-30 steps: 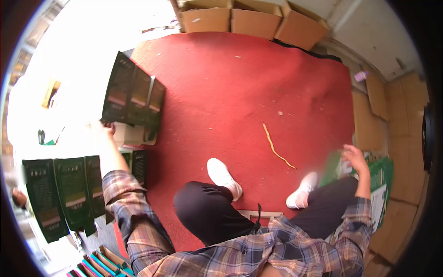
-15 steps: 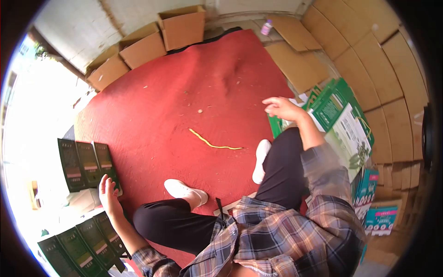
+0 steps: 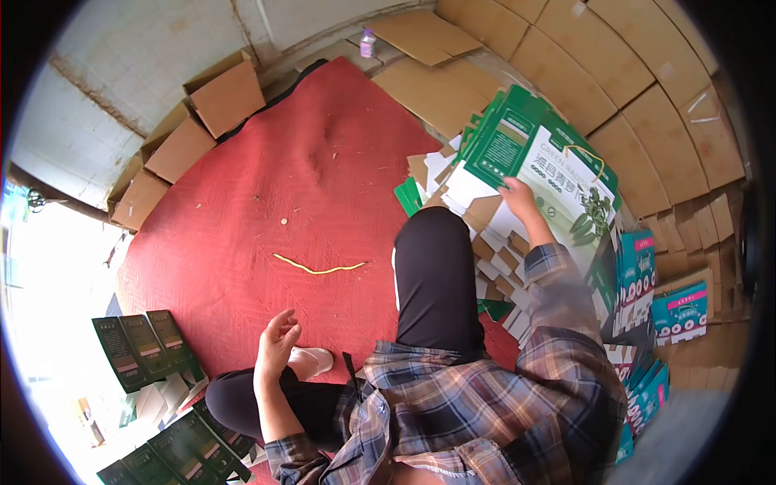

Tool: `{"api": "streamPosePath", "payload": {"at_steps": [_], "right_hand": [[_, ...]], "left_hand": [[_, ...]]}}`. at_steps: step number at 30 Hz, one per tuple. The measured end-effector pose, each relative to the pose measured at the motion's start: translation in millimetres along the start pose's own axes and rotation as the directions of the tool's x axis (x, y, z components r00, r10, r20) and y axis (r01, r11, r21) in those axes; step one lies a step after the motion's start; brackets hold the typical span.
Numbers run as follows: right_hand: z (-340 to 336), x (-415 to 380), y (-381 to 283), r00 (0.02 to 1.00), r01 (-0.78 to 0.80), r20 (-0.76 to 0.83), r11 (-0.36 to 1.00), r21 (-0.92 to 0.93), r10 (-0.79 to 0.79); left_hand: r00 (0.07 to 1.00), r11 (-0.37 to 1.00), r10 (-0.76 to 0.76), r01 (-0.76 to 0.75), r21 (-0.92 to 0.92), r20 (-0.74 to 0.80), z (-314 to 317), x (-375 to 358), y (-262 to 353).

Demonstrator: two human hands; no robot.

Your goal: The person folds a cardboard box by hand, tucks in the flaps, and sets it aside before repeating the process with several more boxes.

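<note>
My right hand (image 3: 520, 196) is closed at the near edge of a green and white printed carton sheet (image 3: 558, 174), the top one of a stack on my right. Its thumb and fingers pinch that edge. My left hand (image 3: 277, 343) hangs in the air above my left knee, holding nothing, its fingers apart and slightly curled. On the red mat (image 3: 323, 194) in front of me lies a thin yellow cord (image 3: 319, 271). Another yellow cord (image 3: 588, 153) is on the top carton sheet.
Dark green cartons (image 3: 145, 347) stand at the left. Open brown boxes (image 3: 228, 97) line the back wall. Flat cardboard (image 3: 436, 89) and a small bottle (image 3: 368, 43) lie ahead. Brown boxes (image 3: 638, 129) rise at the right, with teal packages (image 3: 634, 267) nearby.
The view has turned to the right. My right hand has moved from above the mat side onto the green and white sheet and closed at its edge. My left hand has come inward.
</note>
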State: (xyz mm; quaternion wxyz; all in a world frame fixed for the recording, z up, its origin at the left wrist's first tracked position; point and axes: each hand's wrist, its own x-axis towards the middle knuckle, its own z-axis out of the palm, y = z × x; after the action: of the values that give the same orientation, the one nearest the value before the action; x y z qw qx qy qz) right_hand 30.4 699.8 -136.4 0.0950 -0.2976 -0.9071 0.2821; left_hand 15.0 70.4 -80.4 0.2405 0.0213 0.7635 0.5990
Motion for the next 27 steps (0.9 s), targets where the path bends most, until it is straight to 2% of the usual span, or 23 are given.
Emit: {"api": "streamPosePath", "payload": {"at_steps": [1,2,4,5,6,8,12,14,15,17,21,22,25,26,27], "right_hand": [[-14.5,-9.3,36.1,0.996,-0.048,-0.075,0.995,-0.086,0.041],[-26.1,-19.5,70.7,0.986,-0.098,-0.151,0.981,-0.167,0.073],[-55.5,-48.8,110.8,0.937,-0.266,-0.302,0.921,-0.284,0.177],[-64.4,-60.9,141.1,0.920,-0.304,-0.354,0.876,-0.374,0.168],[-69.4,-72.8,183.5,0.898,-0.301,-0.410,0.902,-0.309,0.160],[-93.4,-104.0,174.3,0.832,-0.479,-0.467,0.812,-0.334,0.298],[-113.0,-133.8,202.8,0.807,-0.554,-0.492,0.706,-0.441,0.326],[-121.4,-141.8,191.9,0.671,-0.731,-0.468,0.621,-0.283,0.575],[-121.4,-145.0,205.4,0.671,-0.730,-0.469,0.623,-0.282,0.574],[-119.4,-146.0,247.5,0.657,-0.722,-0.397,0.686,-0.087,0.641],[-131.3,-153.5,200.4,0.679,-0.693,-0.384,0.718,-0.057,0.625],[-135.2,-153.4,190.4,0.693,-0.670,-0.335,0.742,0.029,0.639],[-144.7,-157.1,172.5,0.681,-0.680,-0.279,0.726,0.103,0.677],[-145.2,-159.3,188.1,0.695,-0.623,-0.211,0.722,0.300,0.687],[-147.3,-161.0,188.4,0.704,-0.587,-0.181,0.706,0.396,0.687]], "left_hand": [[0.996,0.954,-0.090,0.090,0.286,-0.015,1.2,4.1,-12.3],[0.984,0.820,-0.168,0.172,0.547,-0.058,0.9,6.2,-19.7],[0.984,0.823,-0.168,0.168,0.543,-0.050,2.1,9.8,-20.3],[0.985,0.827,-0.168,0.165,0.538,-0.044,1.5,13.0,-20.7],[0.981,0.844,-0.187,0.188,0.502,-0.053,-0.6,16.6,-26.3],[0.984,0.818,-0.164,0.172,0.549,-0.063,-2.2,21.2,-36.8],[0.987,0.777,-0.151,0.157,0.609,-0.061,2.8,21.2,-33.9],[0.987,0.777,-0.156,0.153,0.610,-0.048,3.4,22.0,-32.4],[0.984,0.771,-0.169,0.162,0.616,-0.046,3.6,21.8,-30.6],[0.982,0.767,-0.181,0.177,0.617,-0.056,2.9,19.0,-31.6],[0.983,0.756,-0.162,0.178,0.630,-0.084,-2.1,17.2,-44.1],[0.986,0.746,-0.147,0.164,0.646,-0.080,-1.3,18.4,-45.1],[0.986,0.746,-0.150,0.162,0.646,-0.074,-1.0,17.2,-46.6],[0.986,0.745,-0.149,0.158,0.648,-0.070,-1.4,16.9,-46.0],[0.987,0.748,-0.143,0.155,0.645,-0.072,-0.9,16.3,-43.7]]}}
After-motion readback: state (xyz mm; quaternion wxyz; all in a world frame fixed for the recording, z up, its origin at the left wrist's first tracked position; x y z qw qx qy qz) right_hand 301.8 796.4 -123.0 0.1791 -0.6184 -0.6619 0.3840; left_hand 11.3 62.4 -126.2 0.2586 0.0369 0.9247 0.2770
